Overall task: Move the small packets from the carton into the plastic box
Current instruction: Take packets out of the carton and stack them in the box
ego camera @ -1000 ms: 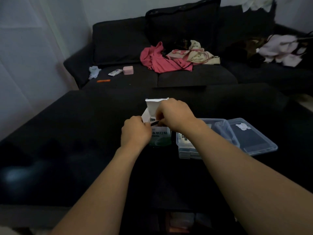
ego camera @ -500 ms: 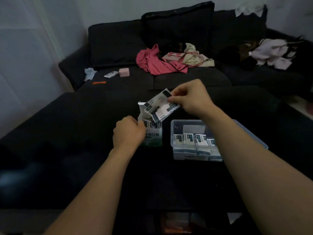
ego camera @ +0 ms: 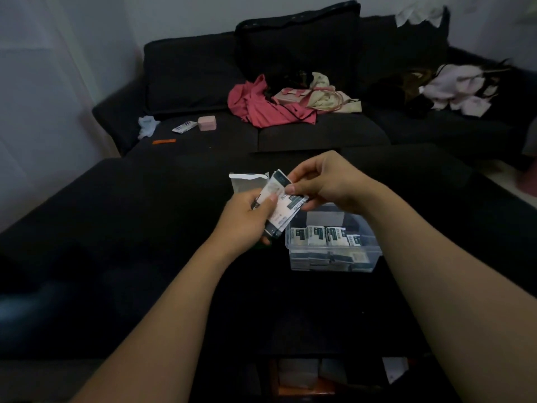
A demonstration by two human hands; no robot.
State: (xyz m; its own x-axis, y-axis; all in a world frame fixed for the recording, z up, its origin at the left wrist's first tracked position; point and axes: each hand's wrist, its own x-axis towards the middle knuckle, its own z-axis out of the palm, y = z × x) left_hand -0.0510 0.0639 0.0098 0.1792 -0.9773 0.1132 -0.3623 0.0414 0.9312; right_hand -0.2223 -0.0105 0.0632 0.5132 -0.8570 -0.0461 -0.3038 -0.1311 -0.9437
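Packets (ego camera: 280,203) looking like glossy printed foil or paper; plastic box (ego camera: 334,251) showing clear, smooth plastic; carton (ego camera: 247,181) flap looking matt white card; sofa (ego camera: 203,82) appearing dark matt cloth; pink garment (ego camera: 261,107) lying as soft crumpled fabric.

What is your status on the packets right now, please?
Left hand and right hand both pinch packets beside the carton. Plastic box part filled. Nothing blocking.
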